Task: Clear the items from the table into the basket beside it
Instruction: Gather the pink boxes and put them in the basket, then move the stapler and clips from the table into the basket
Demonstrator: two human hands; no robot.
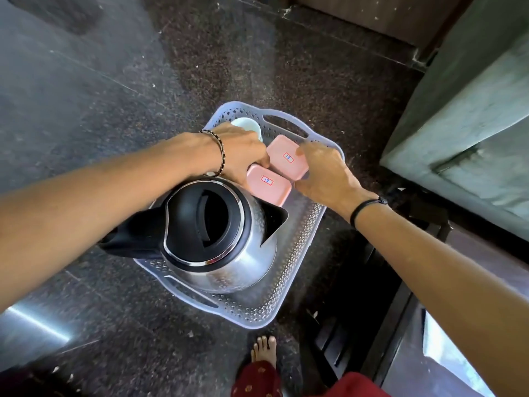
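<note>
Basket (289, 293) of pale lilac perforated plastic sat on the dark speckled floor (114, 81), with a slot handle at its far end and another at its near end. The left forearm crossed in from the left edge, above the black handle of a steel kettle (217, 233). That kettle stood upright in the near left part of the basket, its black lid on and its spout pointing right. A thin beaded bangle (221, 156) circled the left wrist. The left hand (237, 153) hung over the far left corner of the basket, back upward, its fingers curled down out of sight between a pale cup (249, 126) and the near pink box (269, 183). Whether they gripped anything could not be told. The cup lay in that far left corner, partly covered by the hand.

Both pink boxes rested inside the basket, touching each other, each with a small red-edged label on its lid. The far pink box (286, 160) lay just behind the near one. The right hand (326, 173) held it, fingers spread over its far right edge and thumb at its near right corner. A black cord (367, 206) ringed the right wrist. Below the basket a bare foot (264, 351) stood on the floor above a dark red hem. A grey-green stone bench (472, 124) filled the right side.
</note>
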